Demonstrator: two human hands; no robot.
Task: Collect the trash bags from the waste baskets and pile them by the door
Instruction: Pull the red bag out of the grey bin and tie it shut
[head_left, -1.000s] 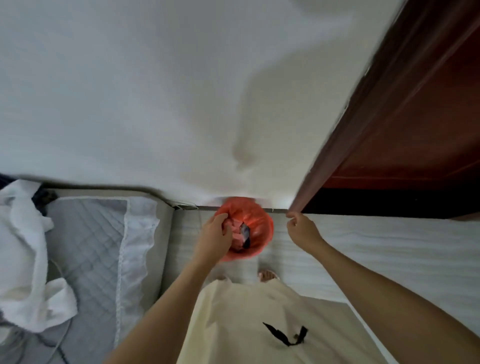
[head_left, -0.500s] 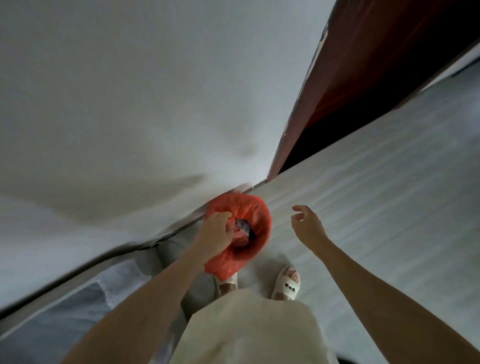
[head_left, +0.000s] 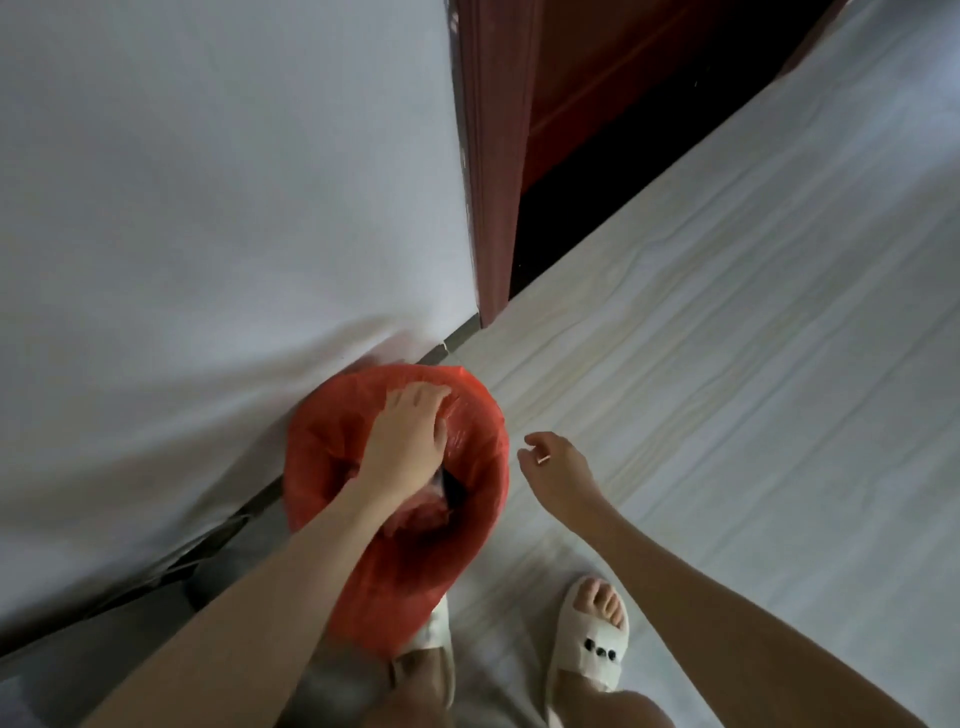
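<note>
A red trash bag lines a waste basket that stands on the floor against the white wall; dark trash shows inside its mouth. My left hand reaches across the opening, and its curled fingers grip the plastic at the far rim. To the right of the bag my right hand hovers, fingers loosely curled, holding nothing and not touching the bag. The basket itself is hidden under the bag.
The dark red door frame rises just beyond the basket, with a dark gap to its right. Pale wood-grain floor spreads to the right. My feet in white slippers stand right below the basket.
The view has tilted down and closer to the basket. My left hand moved from the near side to the far rim of the bag. My right hand dropped nearer the bag.
</note>
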